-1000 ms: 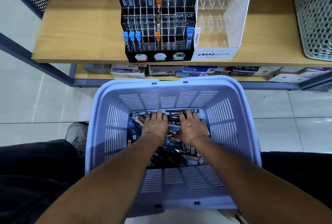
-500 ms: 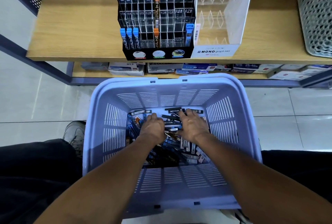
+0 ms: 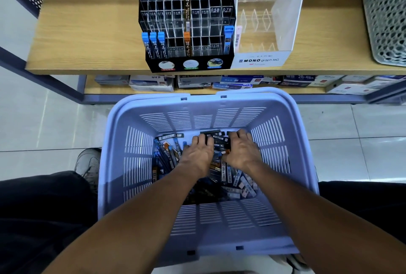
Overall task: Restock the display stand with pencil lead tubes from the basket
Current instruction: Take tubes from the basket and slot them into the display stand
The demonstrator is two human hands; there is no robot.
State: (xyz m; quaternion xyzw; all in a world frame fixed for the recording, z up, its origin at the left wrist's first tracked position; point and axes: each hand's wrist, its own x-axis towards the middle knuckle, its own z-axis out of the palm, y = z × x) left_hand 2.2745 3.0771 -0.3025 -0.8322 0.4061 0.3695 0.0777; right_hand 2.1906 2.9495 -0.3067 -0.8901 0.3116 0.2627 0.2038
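Head view: both hands have shifted toward the far right corner of the basket (image 3: 123, 142) and bunched together. The left hand (image 3: 198, 153) and right hand (image 3: 242, 150) curl round a bundle of black tubes (image 3: 219, 142), so a batch looks gathered. The stand (image 3: 189, 63) sits on the shelf (image 3: 87, 38) beyond the rim, many slots open; lifting straight up is unobstructed.

Slotted plastic basket (image 3: 136, 164), wood-grain shelf (image 3: 87, 32), glossy tiled floor (image 3: 44, 120).
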